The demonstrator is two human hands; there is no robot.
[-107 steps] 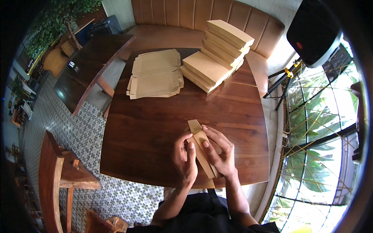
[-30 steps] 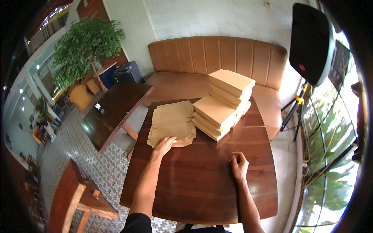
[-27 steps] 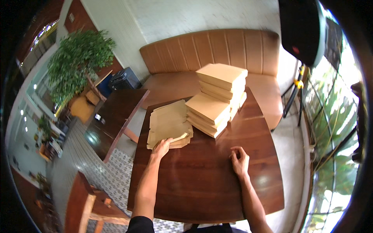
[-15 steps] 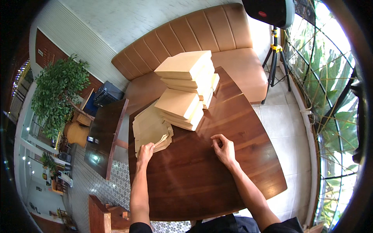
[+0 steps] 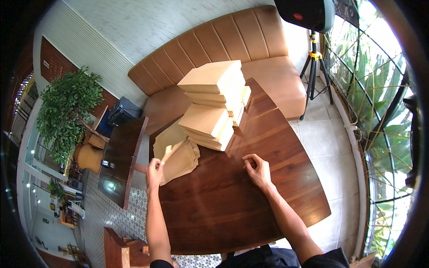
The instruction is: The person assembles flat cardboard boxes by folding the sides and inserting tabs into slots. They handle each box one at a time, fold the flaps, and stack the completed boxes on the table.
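Observation:
At the table's left edge, my left hand (image 5: 155, 172) pinches a flat brown cardboard blank (image 5: 169, 152), which is tilted up and partly blurred. Beneath it, a pile of flat brown cardboard blanks (image 5: 181, 161) lies on the dark wooden table (image 5: 214, 201). Over the right half of the table, my right hand (image 5: 258, 171) is curled, thumb and fingers drawn together with nothing visible in them. Beyond the pile, folded brown cardboard boxes form a lower stack (image 5: 204, 119) and a taller stack (image 5: 210, 77) behind it.
A brown padded bench (image 5: 214, 42) curves behind the table. To the left are another dark table (image 5: 120, 165), a leafy plant (image 5: 69, 109) and a wooden chair (image 5: 115, 248). A tripod stand (image 5: 315, 56) stands at the far right near the window grille.
My left hand has moved left and slightly up, raising a blank from the pile's near edge. My right hand has barely moved. Both stacks stand as before.

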